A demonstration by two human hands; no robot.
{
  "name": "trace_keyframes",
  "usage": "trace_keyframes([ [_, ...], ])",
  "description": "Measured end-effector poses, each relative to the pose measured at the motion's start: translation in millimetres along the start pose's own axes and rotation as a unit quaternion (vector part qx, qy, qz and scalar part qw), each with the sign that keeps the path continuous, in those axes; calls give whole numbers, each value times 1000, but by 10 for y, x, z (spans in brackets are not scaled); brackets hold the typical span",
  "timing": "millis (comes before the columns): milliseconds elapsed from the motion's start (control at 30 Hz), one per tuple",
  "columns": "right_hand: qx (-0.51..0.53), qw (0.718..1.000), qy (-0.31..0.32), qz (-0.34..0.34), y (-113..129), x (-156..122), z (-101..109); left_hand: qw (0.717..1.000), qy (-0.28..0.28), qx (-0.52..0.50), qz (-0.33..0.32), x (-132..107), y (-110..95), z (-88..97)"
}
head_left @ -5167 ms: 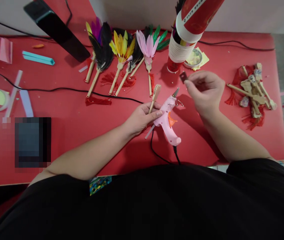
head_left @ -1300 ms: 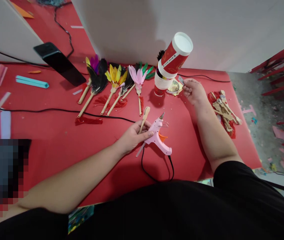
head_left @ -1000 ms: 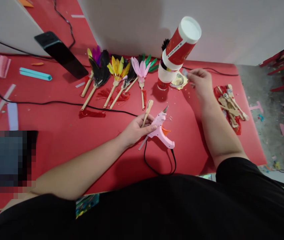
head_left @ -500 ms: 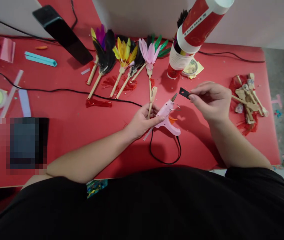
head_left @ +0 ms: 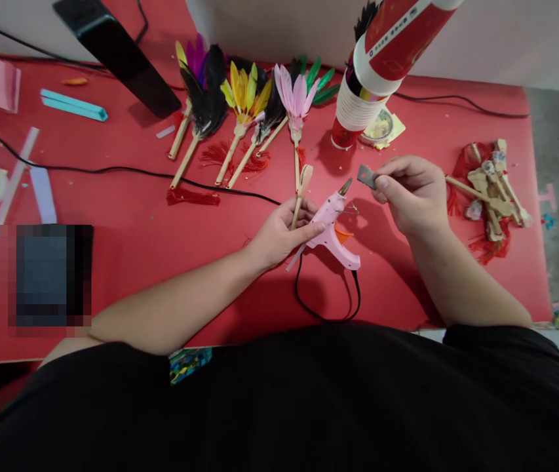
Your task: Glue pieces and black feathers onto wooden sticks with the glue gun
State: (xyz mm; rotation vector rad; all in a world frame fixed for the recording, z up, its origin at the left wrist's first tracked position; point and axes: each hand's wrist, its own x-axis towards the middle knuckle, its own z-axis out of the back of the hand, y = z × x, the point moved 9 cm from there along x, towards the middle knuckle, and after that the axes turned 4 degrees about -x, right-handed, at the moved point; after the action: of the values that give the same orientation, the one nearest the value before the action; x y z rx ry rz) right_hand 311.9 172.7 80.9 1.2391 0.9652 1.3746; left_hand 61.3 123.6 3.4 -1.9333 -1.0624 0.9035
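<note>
Pinching a small grey flat piece (head_left: 366, 177) in the right hand (head_left: 411, 193), just beside the nozzle of the pink plastic hot-glue gun (head_left: 331, 219).

Thumb and forefinger of the right hand are pressed on one end of the piece, probably so that its other end is free; its long axis runs nearly sideways and the free end points at the gun's nozzle, close but apart from it. The left hand (head_left: 284, 233), on the other side of the gun, closes its fingers around a thin pale wooden stick (head_left: 301, 190) and its thumb touches the gun's body, which seems to steady it. The stick points away from the person, with its wider end far, level with the nozzle. The gun lies on the red table (head_left: 112, 229), barrel slanting up towards the stack of red and white paper cups (head_left: 358, 105) beyond it, handle and black cord (head_left: 326, 314) towards the person.
</note>
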Motion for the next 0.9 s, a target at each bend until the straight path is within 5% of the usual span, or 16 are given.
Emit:
trace_keyframes([
  [567,-129,983,52,120,263,-76,-242,998,16,-33,48,-5,-8,-47],
  [800,-150,978,-80,124,206,66,79,998,50,-7,32,12,-7,-93],
  [900,-151,978,-76,120,259,83,155,999,43,-2,29,7,1,-86],
])
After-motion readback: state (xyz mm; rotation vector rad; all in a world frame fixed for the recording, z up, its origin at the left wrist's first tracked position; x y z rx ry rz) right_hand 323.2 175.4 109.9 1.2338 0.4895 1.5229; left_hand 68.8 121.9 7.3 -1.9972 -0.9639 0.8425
